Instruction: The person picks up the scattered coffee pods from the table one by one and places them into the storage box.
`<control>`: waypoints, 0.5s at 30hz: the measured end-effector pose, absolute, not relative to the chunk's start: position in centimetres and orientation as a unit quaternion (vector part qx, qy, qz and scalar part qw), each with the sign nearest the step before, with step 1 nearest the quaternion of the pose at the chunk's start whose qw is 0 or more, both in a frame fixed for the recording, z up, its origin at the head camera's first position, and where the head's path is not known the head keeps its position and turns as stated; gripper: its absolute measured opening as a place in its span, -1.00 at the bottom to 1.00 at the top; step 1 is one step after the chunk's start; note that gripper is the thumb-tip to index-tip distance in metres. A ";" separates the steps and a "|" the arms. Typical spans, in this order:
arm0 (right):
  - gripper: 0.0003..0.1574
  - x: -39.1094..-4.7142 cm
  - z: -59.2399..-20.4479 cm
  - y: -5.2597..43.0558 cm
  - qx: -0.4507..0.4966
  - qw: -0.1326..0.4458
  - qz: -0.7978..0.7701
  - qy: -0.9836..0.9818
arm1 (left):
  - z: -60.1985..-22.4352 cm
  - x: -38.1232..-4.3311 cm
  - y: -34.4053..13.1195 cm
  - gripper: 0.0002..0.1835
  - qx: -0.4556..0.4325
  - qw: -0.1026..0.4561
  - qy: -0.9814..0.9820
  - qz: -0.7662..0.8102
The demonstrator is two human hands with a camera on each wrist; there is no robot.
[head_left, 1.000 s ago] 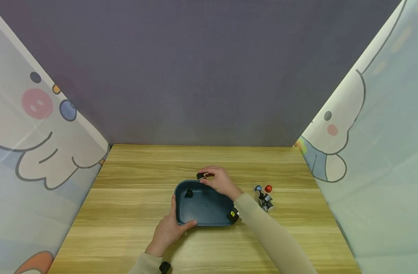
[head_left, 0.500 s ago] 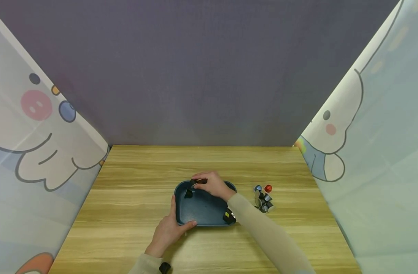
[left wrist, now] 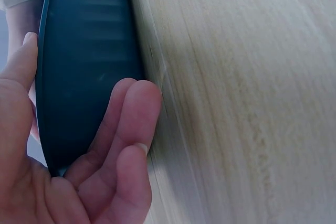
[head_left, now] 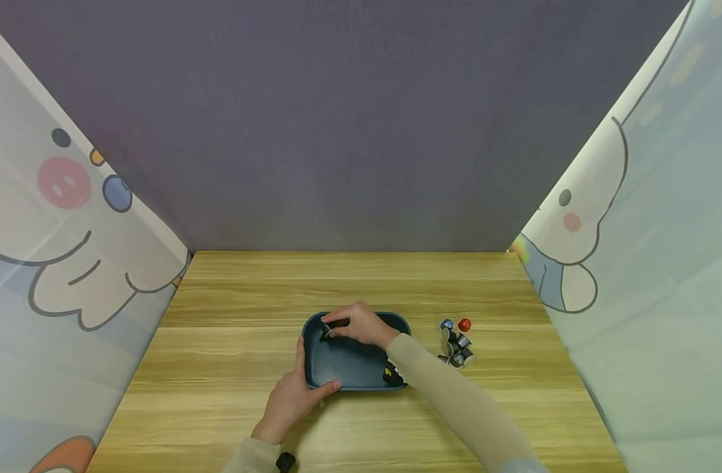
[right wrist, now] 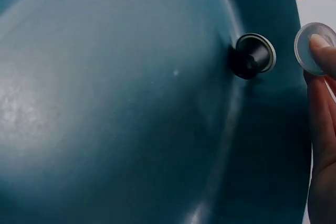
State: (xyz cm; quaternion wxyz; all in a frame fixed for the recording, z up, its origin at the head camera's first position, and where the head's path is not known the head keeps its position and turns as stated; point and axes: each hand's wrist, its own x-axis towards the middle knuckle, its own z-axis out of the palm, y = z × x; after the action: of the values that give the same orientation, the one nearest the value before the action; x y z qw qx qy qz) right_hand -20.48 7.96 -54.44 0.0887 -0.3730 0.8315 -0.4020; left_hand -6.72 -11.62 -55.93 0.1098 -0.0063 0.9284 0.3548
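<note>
A dark blue tray point(head_left: 351, 368) with rounded corners stands on the wooden table. My left hand point(head_left: 294, 397) holds its near left corner, with the thumb along the front and fingers against the outer wall point(left wrist: 89, 40). Over the tray's far left corner, my right hand point(head_left: 363, 326) pinches a coffee capsule point(right wrist: 303, 56); its round, pale lid faces the right wrist camera under a fingertip. A black coffee capsule point(right wrist: 254, 55) with a light rim lies on its side in the tray, partly hidden by the right hand in the head view.
To the right of the tray lies a cluster of several coffee capsules point(head_left: 457, 345), mostly dark and silver, with a blue one point(head_left: 446, 324) and a red one point(head_left: 464, 325) at its far end. A dark grey panel point(head_left: 349, 131) rises behind the table point(head_left: 248, 295).
My right hand has carried its capsule from above the far rim leftward and down into the tray's far left corner. My left hand stays on the tray.
</note>
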 end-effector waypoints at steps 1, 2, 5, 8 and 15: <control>-0.56 -20.5 -54.6 7.9 -0.372 0.102 -0.402 0.831 | -55.9 -6.7 -11.6 0.39 -0.006 0.109 0.929 0.354; -0.56 -20.5 -54.7 7.8 -0.370 0.114 -0.404 0.829 | -55.9 -6.7 -11.6 0.39 -0.006 0.110 0.929 0.354; -0.56 -20.6 -55.1 7.6 -0.368 0.153 -0.412 0.819 | -55.8 -6.7 -11.6 0.38 -0.005 0.110 0.929 0.353; -0.56 -20.7 -55.4 7.4 -0.364 0.187 -0.419 0.810 | -55.8 -6.7 -11.5 0.38 -0.008 0.112 0.930 0.350; -0.59 -20.6 -56.3 7.4 -0.355 0.255 -0.445 0.782 | -55.9 -6.7 -11.5 0.39 -0.012 0.114 0.932 0.345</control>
State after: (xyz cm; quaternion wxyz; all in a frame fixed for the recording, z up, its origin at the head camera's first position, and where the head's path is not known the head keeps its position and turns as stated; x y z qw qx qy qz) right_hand -20.60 7.42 -56.27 0.2548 -0.3554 0.7816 -0.4448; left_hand -6.75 -11.48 -55.86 0.1143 -0.0119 0.9316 0.3450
